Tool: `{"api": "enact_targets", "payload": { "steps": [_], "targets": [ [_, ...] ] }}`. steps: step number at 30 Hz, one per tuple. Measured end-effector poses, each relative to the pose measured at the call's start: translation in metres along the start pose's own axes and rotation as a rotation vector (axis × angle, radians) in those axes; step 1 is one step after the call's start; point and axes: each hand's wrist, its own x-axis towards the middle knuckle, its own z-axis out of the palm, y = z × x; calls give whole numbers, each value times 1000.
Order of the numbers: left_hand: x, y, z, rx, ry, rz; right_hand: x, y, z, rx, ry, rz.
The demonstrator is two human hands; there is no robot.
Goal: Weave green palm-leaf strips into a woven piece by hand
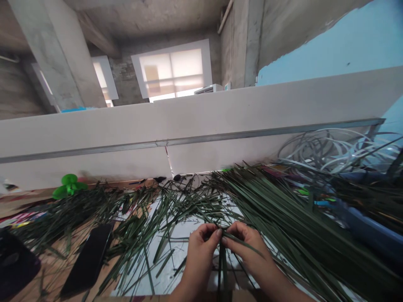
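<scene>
Low in the view, right of centre, my left hand (201, 251) and my right hand (250, 247) meet, thumbs and index fingers pinched on green leaf strips (223, 268). The strips hang down between my wrists, and one slants across my right hand. Where my fingertips come together, the exact crossing of the strips is too small to make out. Beneath my hands lies a white sheet (179, 256) strewn with cut leaf pieces. A thick bundle of long green leaves (283, 214) spreads out beside my right hand.
A black phone (90, 258) lies at the left, near a dark object (17, 264). Behind are loose leaf scraps (91, 199) and a green plastic item (69, 186). A blue basin (371, 226) and coiled pale strips (321, 153) stand at the right. A white partition (201, 117) runs behind the table.
</scene>
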Motion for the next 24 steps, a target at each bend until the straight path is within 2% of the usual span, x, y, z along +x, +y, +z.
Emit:
{"api": "enact_targets", "payload": {
  "steps": [4,8,11,13,15,18,21,24],
  "targets": [
    [2,0,-3,51,-11,55,4,0,-1,-38,-19,6],
    [7,3,-9,92,23,72,18,-4,-18,-63,-59,19],
    [10,5,-13,118,54,80,27,-10,-36,-75,179,-18],
    [9,6,-12,132,65,86,28,-15,-43,-141,268,-113],
    [8,7,-10,143,68,90,25,-18,-41,-242,236,-171],
    [4,8,-5,160,58,99,16,-18,-28,-345,24,-181],
    [0,9,0,171,50,104,11,-13,-17,-382,-64,-133],
    [0,8,0,159,47,97,11,-10,-13,-321,-122,-57]
  ]
}}
